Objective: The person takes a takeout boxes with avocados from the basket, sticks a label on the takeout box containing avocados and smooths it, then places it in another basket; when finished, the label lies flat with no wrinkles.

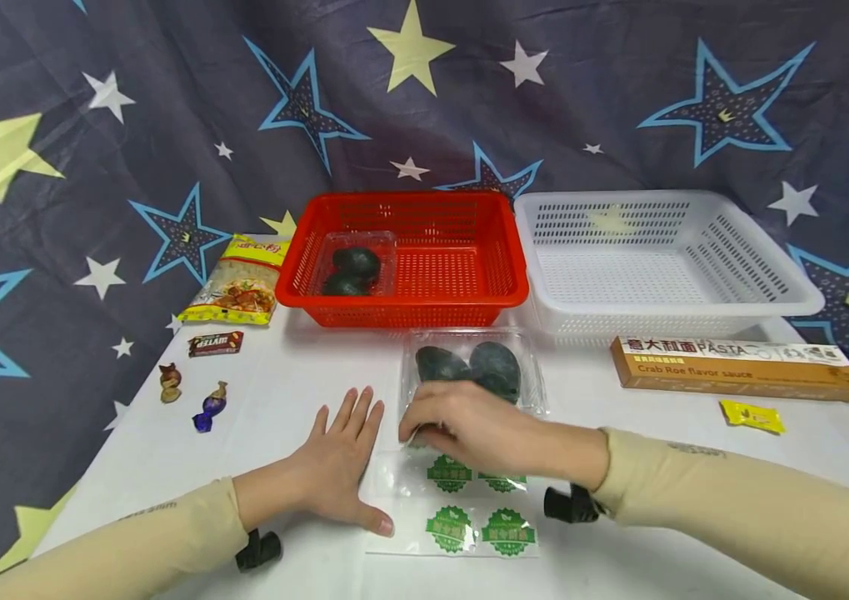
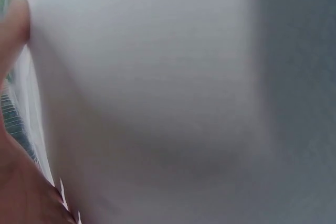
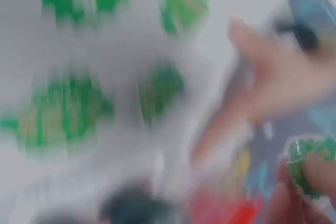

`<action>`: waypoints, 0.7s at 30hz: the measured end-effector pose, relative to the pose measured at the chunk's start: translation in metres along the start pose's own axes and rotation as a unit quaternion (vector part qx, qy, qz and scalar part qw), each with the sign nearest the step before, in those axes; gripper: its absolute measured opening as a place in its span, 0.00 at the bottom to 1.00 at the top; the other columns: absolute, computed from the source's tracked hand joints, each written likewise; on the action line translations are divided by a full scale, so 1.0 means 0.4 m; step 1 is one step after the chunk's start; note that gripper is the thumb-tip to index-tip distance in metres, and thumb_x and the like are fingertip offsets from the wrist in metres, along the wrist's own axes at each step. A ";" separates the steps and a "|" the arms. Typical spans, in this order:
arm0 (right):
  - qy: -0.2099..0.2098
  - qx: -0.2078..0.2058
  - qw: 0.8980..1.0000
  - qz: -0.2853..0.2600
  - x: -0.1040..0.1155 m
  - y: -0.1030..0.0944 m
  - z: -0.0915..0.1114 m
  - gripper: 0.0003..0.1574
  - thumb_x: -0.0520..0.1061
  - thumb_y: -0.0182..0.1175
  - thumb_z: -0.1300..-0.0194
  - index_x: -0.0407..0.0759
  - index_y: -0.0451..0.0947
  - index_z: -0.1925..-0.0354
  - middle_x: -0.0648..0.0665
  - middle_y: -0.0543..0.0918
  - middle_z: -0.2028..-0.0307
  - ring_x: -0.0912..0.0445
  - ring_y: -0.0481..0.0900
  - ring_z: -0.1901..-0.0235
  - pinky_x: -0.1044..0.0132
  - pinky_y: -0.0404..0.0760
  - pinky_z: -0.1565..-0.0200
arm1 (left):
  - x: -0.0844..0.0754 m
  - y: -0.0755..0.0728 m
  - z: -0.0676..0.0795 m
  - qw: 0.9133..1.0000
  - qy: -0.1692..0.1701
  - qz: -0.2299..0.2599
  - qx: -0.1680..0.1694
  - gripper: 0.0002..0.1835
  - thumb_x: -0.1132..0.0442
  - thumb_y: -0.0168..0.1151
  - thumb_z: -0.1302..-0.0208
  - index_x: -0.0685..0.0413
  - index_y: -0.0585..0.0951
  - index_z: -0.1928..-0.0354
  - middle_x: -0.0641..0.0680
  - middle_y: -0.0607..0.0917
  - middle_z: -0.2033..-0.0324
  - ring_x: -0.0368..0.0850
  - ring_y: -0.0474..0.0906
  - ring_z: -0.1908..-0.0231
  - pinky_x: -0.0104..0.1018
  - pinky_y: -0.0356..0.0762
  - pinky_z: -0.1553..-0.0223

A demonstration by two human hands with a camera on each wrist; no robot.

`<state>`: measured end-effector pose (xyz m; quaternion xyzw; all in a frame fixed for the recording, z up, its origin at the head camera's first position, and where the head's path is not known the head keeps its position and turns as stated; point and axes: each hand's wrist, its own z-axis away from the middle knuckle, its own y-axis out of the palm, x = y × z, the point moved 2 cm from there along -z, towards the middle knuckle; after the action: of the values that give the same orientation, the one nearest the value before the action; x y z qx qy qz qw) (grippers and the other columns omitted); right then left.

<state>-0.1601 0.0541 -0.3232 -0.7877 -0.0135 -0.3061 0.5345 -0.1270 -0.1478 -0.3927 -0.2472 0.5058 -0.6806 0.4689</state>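
A sheet [image 1: 400, 508] of round green stickers [image 1: 449, 529] lies on the table at the front. My left hand [image 1: 336, 462] rests flat beside it, fingers spread, its thumb over the sheet's left edge. My right hand [image 1: 472, 421] is above the sheet's far end, pinching a green sticker [image 3: 300, 156] between thumb and fingers; this shows in the blurred right wrist view. Just beyond is a clear plastic box [image 1: 536, 392] holding dark green avocados [image 1: 495, 365], its near side partly hidden by the right hand. The left wrist view shows mostly white table.
Behind stand a red basket [image 1: 402, 315], with another avocado box [image 1: 387, 250] inside, and a white basket [image 1: 679, 321]. To the left are a yellow food bag [image 1: 240, 279], a dark red bar [image 1: 215, 343] and wrapped candies [image 1: 214, 400]. A pasta box [image 1: 731, 379] and yellow packet [image 1: 752, 416] lie right.
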 end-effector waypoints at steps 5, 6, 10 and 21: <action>0.090 -0.054 0.994 -0.041 -0.103 -0.121 0.005 0.15 0.36 0.68 0.44 0.43 0.82 0.56 0.53 0.83 0.66 0.62 0.74 0.72 0.71 0.77 0.69 | 0.003 0.003 -0.003 1.000 -0.005 0.000 0.000 0.76 0.16 0.57 0.68 0.60 0.42 0.26 0.63 0.36 0.26 0.60 0.29 0.28 0.68 0.39 0.36; 0.109 -0.055 0.991 -0.048 -0.128 -0.134 0.007 0.15 0.36 0.68 0.44 0.43 0.82 0.56 0.52 0.83 0.67 0.61 0.74 0.73 0.70 0.76 0.69 | 0.003 0.003 -0.004 1.000 -0.006 0.001 0.001 0.76 0.16 0.57 0.68 0.60 0.42 0.26 0.62 0.35 0.26 0.60 0.28 0.28 0.68 0.39 0.35; 0.159 -0.034 0.983 -0.089 -0.203 -0.154 0.015 0.16 0.36 0.67 0.42 0.40 0.81 0.54 0.50 0.83 0.68 0.57 0.75 0.73 0.69 0.76 0.70 | 0.006 0.002 -0.005 1.000 -0.008 0.007 0.009 0.76 0.16 0.57 0.68 0.59 0.42 0.25 0.62 0.35 0.26 0.60 0.28 0.28 0.67 0.38 0.35; 0.191 0.010 0.978 -0.082 -0.226 -0.135 0.010 0.19 0.41 0.68 0.43 0.39 0.83 0.52 0.51 0.81 0.74 0.60 0.67 0.80 0.68 0.70 0.75 | 0.005 -0.007 -0.003 0.999 -0.005 0.030 0.014 0.73 0.17 0.55 0.63 0.58 0.41 0.25 0.61 0.35 0.26 0.59 0.27 0.28 0.66 0.38 0.35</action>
<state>-0.2505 0.1084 -0.3239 -0.7052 0.0215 -0.4936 0.5086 -0.1298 -0.1487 -0.3906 -0.2285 0.5009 -0.6724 0.4947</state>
